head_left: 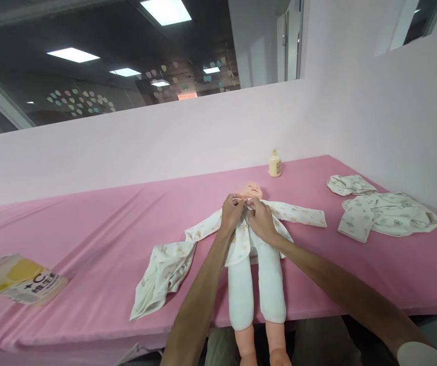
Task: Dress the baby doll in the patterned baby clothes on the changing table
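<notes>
A baby doll (252,190) lies on its back on the pink table (88,223), head away from me, legs hanging over the near edge. It wears a white printed shirt (298,212) with sleeves spread out and white leggings (269,284). My left hand (232,211) and my right hand (261,218) meet at the doll's chest just below the neck, fingers pinching the shirt's front edges together. A loose printed garment (163,277) lies beside the doll's left sleeve.
A small cream bottle (275,163) stands behind the doll's head near the pink wall. Folded printed baby clothes (384,213) lie at the right. A clear plastic bottle with a yellow label (16,279) lies on its side at the far left.
</notes>
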